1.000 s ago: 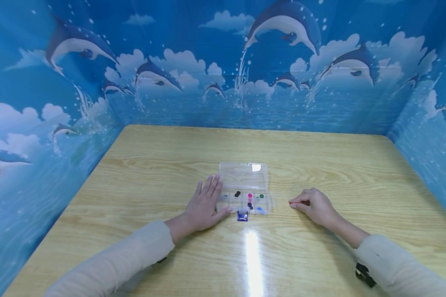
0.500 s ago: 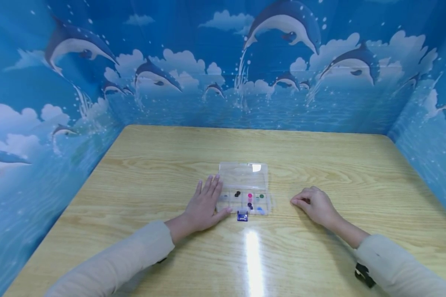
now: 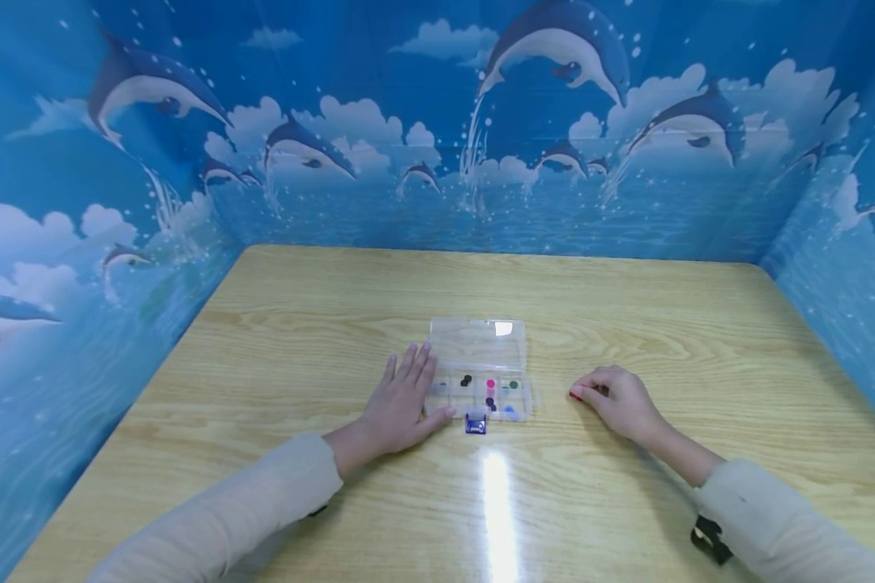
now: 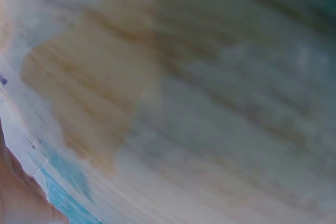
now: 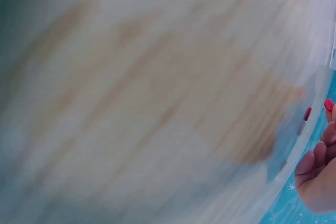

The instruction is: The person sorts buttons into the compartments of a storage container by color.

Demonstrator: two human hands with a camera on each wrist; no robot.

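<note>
A clear plastic compartment box (image 3: 458,395) stands on the table with its lid (image 3: 474,344) folded back and a blue latch (image 3: 475,424) at its front. My left hand (image 3: 401,405) rests with spread, straight fingers along the box's left side, fingertips by the lid and thumb at the front edge. To the right of the box, my right hand (image 3: 620,402) pinches a small red disc (image 5: 329,105) between thumb and fingers, low over the table. Another small red piece (image 5: 307,114) shows by that hand in the right wrist view; whether it lies on the table is hard to tell.
Inside the box, small discs sit in separate compartments: black (image 3: 466,380), pink (image 3: 490,384), green (image 3: 514,385), dark purple (image 3: 490,403) and blue (image 3: 510,411). A wood-grain table (image 3: 335,308) lies beneath, with a dolphin-print cloth (image 3: 379,194) around its back and sides.
My right hand stays in nearly the same place while its fingers shift slightly. Red, hidden half a second ago, shows again at the fingertips. My left hand and the box have not moved.
</note>
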